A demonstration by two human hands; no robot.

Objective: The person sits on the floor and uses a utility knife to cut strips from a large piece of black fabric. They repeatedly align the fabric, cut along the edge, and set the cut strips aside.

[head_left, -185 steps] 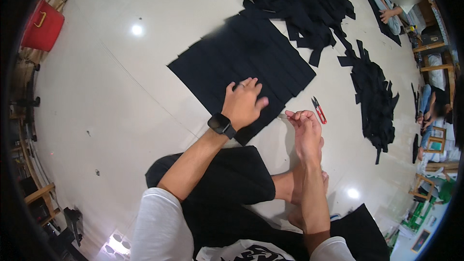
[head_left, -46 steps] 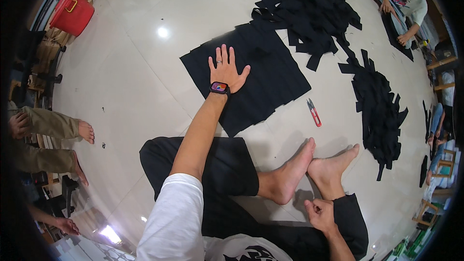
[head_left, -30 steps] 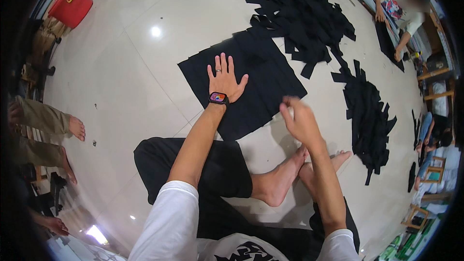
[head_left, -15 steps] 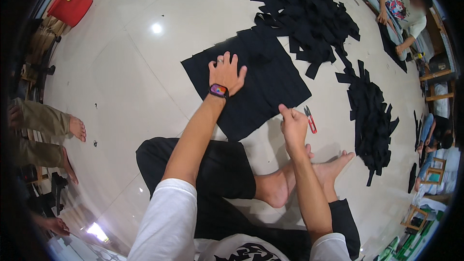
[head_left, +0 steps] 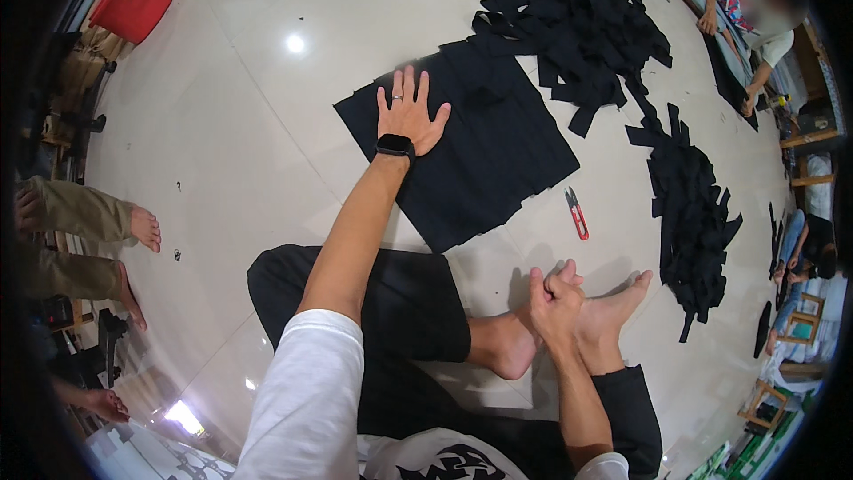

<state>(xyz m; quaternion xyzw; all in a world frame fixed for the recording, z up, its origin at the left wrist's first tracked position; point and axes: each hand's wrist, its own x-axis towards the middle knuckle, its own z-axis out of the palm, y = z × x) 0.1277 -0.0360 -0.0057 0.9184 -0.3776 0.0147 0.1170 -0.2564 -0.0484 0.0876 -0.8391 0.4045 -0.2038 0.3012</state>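
Note:
My left hand lies flat with fingers spread on the left part of a layered sheet of black fabric strips, whose edges are stepped. A smartwatch is on that wrist. My right hand is curled in front of my bare foot, off the fabric. Its fingers are closed, and I cannot make out whether anything is in them. On the floor just right of the fabric's near corner lies a pair of red-handled thread snips, touched by neither hand.
A large heap of black fabric strips lies beyond the sheet, a smaller heap to its right. A red tub stands far left. A person's bare feet are at the left; other people sit along the right.
My right hand has left the fabric's near edge and drawn back toward my foot. The left hand stays on the fabric, its fingers now flatter and straighter.

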